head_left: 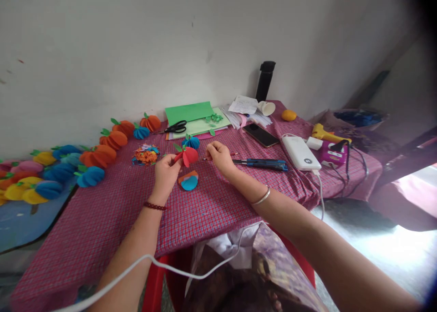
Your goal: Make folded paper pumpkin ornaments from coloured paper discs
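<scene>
My left hand [166, 171] is closed on a red paper fruit [187, 156] with a green leaf, held just above the checked tablecloth [211, 202]. My right hand [220, 156] is beside it to the right, fingers pinched on a thin red pencil-like stick [235, 155] lying on the cloth. A folded orange and blue paper piece [189, 181] lies below the red fruit. A blue paper fruit [191, 142] sits just behind it.
Several orange, blue and yellow paper fruits [97, 156] line the left side. Paper scraps [146, 154], scissors [176, 127], green sheets [189, 111], a phone [261, 134], a power bank [300, 152], a blue cutter [264, 164], a glue gun [324, 133] and a black bottle [265, 80] lie further back.
</scene>
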`<state>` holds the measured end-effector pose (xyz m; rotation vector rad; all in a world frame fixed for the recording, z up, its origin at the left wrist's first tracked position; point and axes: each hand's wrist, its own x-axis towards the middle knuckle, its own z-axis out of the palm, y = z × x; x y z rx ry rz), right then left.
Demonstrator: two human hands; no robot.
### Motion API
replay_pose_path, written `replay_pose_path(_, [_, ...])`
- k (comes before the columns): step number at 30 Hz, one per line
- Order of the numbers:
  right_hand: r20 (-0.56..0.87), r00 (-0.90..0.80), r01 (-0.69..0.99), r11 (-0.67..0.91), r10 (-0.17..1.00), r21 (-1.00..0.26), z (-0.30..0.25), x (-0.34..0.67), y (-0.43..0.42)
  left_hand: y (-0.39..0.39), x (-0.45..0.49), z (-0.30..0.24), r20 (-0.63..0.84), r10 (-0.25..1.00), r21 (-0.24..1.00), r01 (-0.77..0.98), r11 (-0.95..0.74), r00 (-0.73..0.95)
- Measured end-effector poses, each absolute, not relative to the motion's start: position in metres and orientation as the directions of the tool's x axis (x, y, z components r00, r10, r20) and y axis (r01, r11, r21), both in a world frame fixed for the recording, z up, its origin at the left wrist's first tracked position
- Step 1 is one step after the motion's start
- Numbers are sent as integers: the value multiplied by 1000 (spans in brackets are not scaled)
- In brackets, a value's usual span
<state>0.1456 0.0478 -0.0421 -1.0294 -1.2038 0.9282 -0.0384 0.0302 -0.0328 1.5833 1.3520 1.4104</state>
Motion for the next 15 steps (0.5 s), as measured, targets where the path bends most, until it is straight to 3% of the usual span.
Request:
replay_pose_path(9, [200,178,-119,223,963,-967,-33,150,46,34,-38,-33,247,953,968,79,-237,-175])
replay_pose_path(15, [145,244,-179,192,959,-965,-26,160,50,36,-40,-33,247,950,969,80,-235,-189])
